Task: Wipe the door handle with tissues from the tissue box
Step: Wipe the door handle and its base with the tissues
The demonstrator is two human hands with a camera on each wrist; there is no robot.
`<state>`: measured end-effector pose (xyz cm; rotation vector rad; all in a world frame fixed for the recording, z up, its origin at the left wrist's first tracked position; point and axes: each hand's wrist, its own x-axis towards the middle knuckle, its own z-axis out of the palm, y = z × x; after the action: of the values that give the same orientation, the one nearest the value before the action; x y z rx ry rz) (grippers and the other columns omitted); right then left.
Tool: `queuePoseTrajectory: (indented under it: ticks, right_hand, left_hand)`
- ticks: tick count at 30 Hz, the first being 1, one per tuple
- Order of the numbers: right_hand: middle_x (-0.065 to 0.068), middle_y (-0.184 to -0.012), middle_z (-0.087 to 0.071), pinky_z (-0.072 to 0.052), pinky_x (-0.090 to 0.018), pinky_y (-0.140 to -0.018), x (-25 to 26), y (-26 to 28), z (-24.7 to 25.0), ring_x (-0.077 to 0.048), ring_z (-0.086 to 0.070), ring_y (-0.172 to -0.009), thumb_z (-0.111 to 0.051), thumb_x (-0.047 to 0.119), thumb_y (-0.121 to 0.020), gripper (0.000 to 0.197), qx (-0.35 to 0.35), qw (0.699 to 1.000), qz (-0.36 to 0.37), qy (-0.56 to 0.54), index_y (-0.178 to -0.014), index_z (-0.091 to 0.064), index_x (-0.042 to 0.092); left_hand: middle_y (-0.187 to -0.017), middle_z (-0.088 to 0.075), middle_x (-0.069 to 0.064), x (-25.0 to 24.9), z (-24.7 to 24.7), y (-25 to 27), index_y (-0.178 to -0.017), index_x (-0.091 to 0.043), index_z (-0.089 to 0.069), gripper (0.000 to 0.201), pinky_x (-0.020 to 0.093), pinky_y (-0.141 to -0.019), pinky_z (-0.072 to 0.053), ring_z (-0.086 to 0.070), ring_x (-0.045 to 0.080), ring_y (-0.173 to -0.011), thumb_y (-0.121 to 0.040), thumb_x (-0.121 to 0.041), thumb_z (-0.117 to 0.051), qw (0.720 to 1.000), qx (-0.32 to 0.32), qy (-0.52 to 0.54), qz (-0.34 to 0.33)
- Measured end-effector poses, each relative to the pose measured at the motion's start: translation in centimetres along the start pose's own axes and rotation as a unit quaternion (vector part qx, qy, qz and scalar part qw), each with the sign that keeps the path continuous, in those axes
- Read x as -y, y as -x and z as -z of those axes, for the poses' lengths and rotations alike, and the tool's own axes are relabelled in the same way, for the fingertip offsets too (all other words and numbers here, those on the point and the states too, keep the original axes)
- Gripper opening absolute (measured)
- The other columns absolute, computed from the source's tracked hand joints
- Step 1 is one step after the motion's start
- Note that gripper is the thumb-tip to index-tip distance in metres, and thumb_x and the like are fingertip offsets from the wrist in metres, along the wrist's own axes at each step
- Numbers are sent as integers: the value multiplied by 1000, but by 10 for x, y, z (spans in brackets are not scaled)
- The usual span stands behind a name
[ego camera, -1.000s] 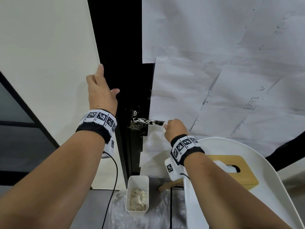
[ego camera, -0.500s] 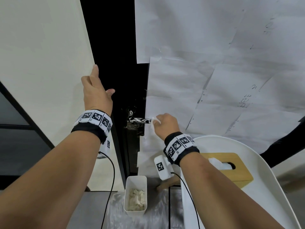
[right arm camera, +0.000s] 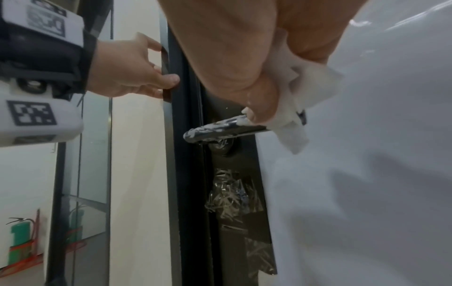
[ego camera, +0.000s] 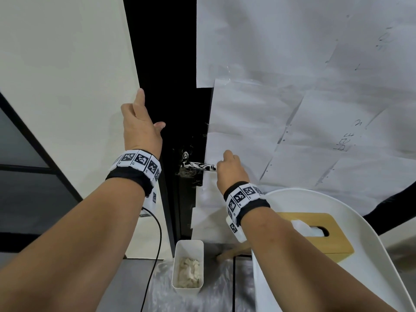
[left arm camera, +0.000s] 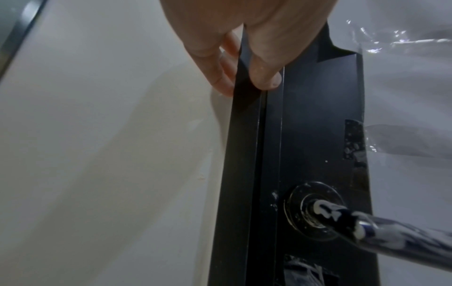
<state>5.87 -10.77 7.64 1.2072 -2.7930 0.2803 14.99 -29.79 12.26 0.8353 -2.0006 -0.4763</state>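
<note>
The right hand (ego camera: 231, 167) and tissue (right arm camera: 297, 108) hide the door handle's (ego camera: 198, 166) far end.

I count two hands: left hand (ego camera: 141, 129), right hand (ego camera: 230, 168). Two wristbands, one per wrist: (ego camera: 137, 164) and (ego camera: 244, 198). One door handle (ego camera: 198, 165), one round base plate (left arm camera: 314, 211) behind it. One tissue (right arm camera: 297, 100) in use. One tissue box (ego camera: 324, 235), one white chair (ego camera: 382, 255) under it. One white bin (ego camera: 188, 266) on the floor. One cable (ego camera: 155, 251). One fire extinguisher (right arm camera: 20, 240), as far as I can tell. Paper sheets on the door overlap, so I can't count them.
</note>
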Motion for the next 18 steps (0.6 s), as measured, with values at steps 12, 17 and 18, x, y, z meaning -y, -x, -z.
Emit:
queuePoseTrajectory:
  ticks: [12, 17, 18]
  right_hand:
    - [-14, -106, -43, -43, -32, -65, 3, -5, 1, -30, -49, -87, -46, -13, -80, 18, -27, 998, -7, -53, -85, -60, -3]
    - [-16, -113, -40, -38, -31, -68, 8, -2, -3, -30, -44, -97, -45, -15, -79, 20, 2, 1000, -1, -26, -85, -59, -2]
    - [-16, -114, -40, -38, -31, -68, 10, -2, -4, -30, -44, -98, -44, -16, -78, 21, -1, 1000, 5, -25, -85, -59, -2]
  left_hand:
    - [-127, -36, 15, 1, 3, 0, -150, -16, -15, 84, 37, -93, -50, -54, 29, -108, -84, -8, -68, 1000, 9, 2, -15]
    - [-127, -35, 14, 1, 2, -1, -150, -17, -14, 85, 39, -93, -51, -54, 29, -107, -85, -9, -68, 1000, 11, 3, -9]
    - [-127, -35, 14, 1, 2, -1, -150, -18, -14, 85, 39, -93, -51, -53, 28, -107, -85, -9, -68, 1000, 12, 4, -7]
